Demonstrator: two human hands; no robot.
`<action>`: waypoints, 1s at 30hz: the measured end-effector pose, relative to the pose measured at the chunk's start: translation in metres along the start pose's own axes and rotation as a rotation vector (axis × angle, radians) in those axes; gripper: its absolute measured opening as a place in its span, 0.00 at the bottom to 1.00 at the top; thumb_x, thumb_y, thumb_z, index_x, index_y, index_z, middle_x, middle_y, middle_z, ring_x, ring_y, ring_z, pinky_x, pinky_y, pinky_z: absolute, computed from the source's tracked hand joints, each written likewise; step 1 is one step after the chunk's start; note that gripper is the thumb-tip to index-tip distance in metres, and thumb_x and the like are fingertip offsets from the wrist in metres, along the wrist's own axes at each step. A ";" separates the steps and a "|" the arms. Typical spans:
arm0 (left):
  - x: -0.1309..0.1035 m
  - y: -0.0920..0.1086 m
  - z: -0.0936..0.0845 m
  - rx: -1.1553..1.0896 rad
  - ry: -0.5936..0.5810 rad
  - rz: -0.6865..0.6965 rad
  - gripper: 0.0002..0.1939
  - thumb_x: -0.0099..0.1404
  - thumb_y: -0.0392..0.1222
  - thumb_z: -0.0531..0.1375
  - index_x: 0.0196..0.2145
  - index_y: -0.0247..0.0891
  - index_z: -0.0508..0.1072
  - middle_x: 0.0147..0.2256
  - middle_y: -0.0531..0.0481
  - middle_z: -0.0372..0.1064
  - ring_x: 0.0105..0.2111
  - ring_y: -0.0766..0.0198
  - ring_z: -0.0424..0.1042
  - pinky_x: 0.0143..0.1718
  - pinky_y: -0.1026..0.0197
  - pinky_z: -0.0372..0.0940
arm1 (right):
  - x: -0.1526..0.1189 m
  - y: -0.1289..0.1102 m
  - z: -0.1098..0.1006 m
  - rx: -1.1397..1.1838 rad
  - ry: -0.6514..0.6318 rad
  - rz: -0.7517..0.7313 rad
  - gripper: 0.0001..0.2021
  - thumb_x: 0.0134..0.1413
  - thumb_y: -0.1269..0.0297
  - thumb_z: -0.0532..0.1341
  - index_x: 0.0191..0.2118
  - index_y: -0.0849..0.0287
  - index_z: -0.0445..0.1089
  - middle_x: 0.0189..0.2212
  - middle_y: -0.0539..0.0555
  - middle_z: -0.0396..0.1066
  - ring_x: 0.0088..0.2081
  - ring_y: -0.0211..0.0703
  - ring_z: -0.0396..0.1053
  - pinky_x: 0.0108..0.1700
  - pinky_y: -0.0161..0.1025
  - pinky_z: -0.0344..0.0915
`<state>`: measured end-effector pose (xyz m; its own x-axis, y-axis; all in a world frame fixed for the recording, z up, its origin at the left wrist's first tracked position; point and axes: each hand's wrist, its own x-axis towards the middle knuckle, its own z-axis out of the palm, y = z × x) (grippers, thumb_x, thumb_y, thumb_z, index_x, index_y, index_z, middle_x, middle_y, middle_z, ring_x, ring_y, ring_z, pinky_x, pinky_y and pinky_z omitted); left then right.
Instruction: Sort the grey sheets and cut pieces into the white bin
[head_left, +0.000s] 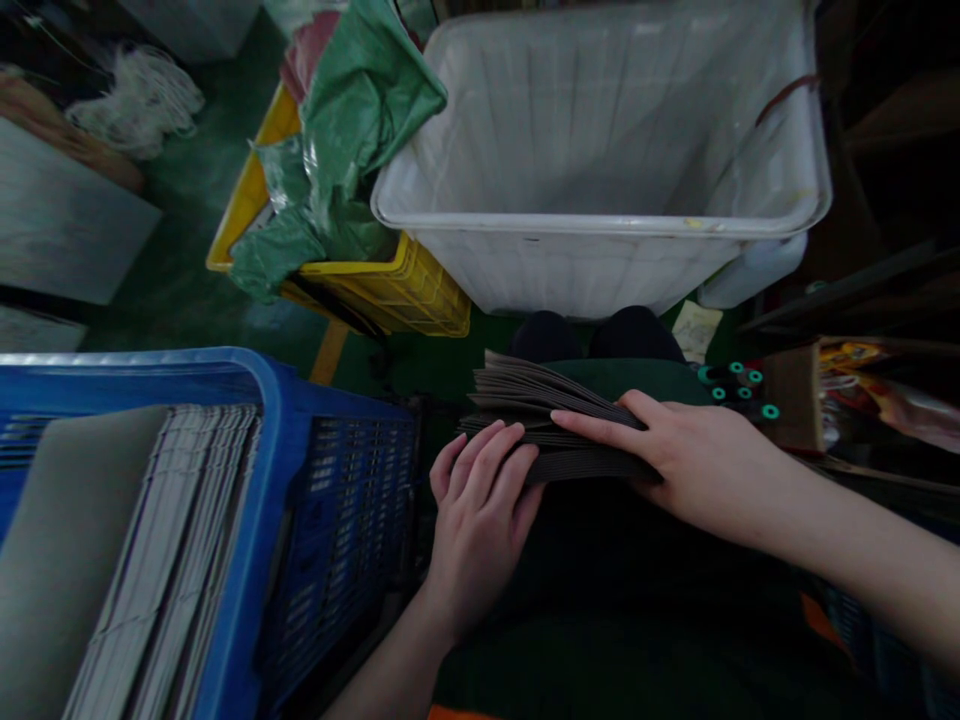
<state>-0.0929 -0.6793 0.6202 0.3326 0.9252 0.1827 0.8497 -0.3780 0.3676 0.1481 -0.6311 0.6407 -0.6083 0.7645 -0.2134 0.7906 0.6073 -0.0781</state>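
Note:
A stack of thin dark sheets [551, 395] rests over my lap, its upper layers fanned apart at the left end. My left hand [480, 500] is at the stack's near left edge, its fingers bent over the layers. My right hand [675, 450] grips the right end, index finger stretched across the top and thumb along the far side. The undersides of both hands' grips are hidden.
At the left stands a blue crate [277, 420] holding bundled grey sheets [165, 560]. Ahead are a large white bin [592, 260] and a yellow crate [412, 290] with green plastic [360, 110]. At the right sit dark tubes with teal ends [735, 385] and a cardboard box [795, 400].

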 end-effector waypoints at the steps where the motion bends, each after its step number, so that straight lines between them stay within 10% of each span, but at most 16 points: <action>1: 0.000 0.000 0.000 -0.011 0.012 -0.009 0.14 0.64 0.37 0.61 0.48 0.42 0.68 0.52 0.48 0.69 0.55 0.56 0.65 0.61 0.46 0.52 | 0.000 0.000 0.000 0.003 0.005 -0.003 0.48 0.50 0.65 0.61 0.68 0.34 0.29 0.42 0.52 0.65 0.27 0.37 0.67 0.24 0.31 0.45; 10: 0.006 0.005 -0.008 0.091 -0.181 -0.086 0.21 0.62 0.35 0.61 0.53 0.41 0.69 0.48 0.42 0.63 0.50 0.49 0.63 0.55 0.42 0.57 | -0.001 -0.002 0.000 0.015 0.010 -0.008 0.50 0.48 0.66 0.62 0.67 0.33 0.28 0.42 0.52 0.65 0.28 0.38 0.68 0.25 0.32 0.46; 18: 0.009 0.002 -0.009 0.091 -0.202 0.001 0.18 0.62 0.32 0.59 0.51 0.38 0.69 0.67 0.42 0.43 0.66 0.50 0.44 0.64 0.45 0.47 | -0.001 -0.002 0.002 0.025 -0.007 0.005 0.47 0.50 0.65 0.61 0.67 0.32 0.30 0.42 0.51 0.66 0.28 0.39 0.68 0.25 0.32 0.48; 30: 0.011 0.002 -0.009 0.117 -0.225 0.015 0.17 0.64 0.33 0.58 0.51 0.39 0.68 0.67 0.44 0.43 0.67 0.53 0.45 0.65 0.45 0.45 | -0.001 -0.001 0.002 0.011 0.016 -0.005 0.48 0.48 0.66 0.62 0.68 0.34 0.32 0.44 0.52 0.67 0.28 0.38 0.67 0.25 0.32 0.51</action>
<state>-0.0910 -0.6704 0.6313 0.4171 0.9085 -0.0251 0.8811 -0.3974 0.2563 0.1480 -0.6331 0.6394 -0.6135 0.7645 -0.1977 0.7880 0.6092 -0.0895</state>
